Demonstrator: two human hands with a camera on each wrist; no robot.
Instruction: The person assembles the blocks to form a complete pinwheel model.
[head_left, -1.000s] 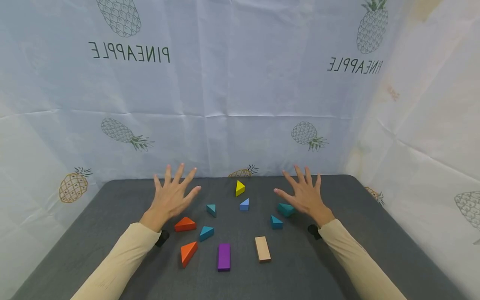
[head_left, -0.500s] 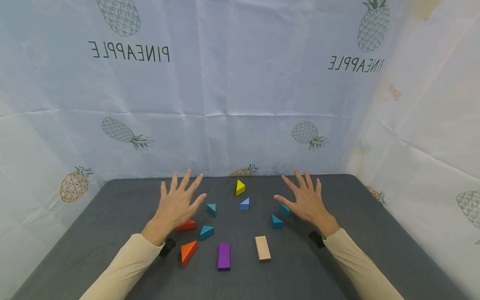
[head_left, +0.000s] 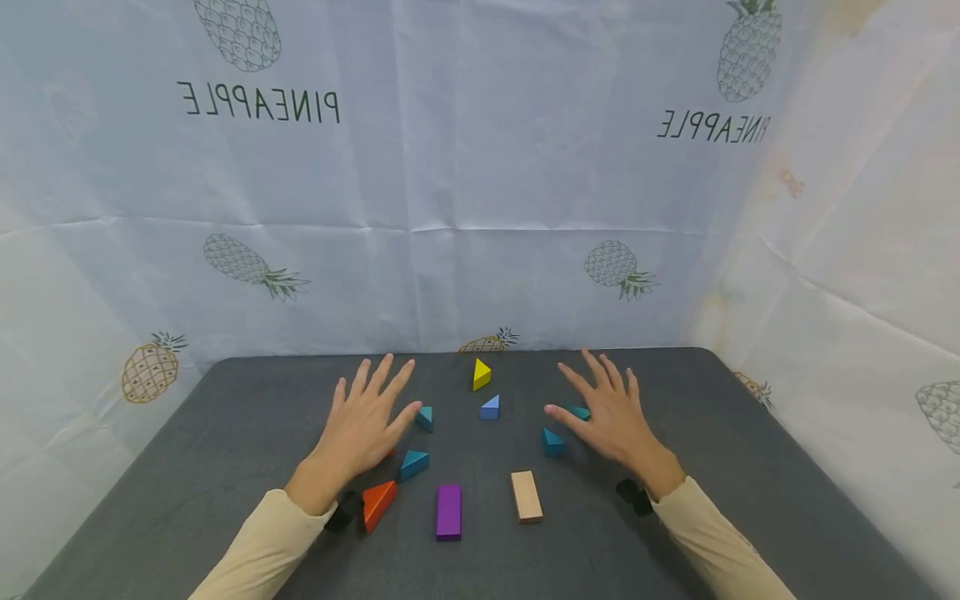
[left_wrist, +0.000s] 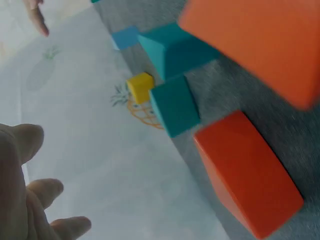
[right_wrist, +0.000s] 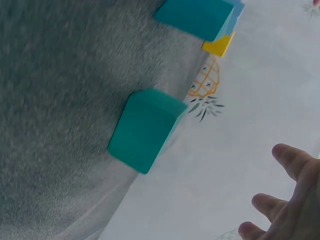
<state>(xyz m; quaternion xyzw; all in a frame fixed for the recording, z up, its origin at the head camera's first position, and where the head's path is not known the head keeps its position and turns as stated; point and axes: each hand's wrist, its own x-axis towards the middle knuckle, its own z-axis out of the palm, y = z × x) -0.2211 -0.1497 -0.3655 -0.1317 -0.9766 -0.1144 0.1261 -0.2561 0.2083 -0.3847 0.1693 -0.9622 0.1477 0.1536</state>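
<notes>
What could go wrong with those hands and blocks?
In the head view, the left hand covers most of an orange-red triangular block, so it might bump it unseen.
The right hand partly hides a teal triangular block, which it might nudge.
The yellow triangular block is far back on the grey table; a push might send it off.

Dark grey table [head_left: 480, 454] with rounded far corners, pale creased cloth [head_left: 487, 150] hanging along far, left and right sides, creamier at right, printed pineapples [head_left: 236, 260], mirrored PINEAPPLE lettering [head_left: 261, 102] at far left and far right
</notes>
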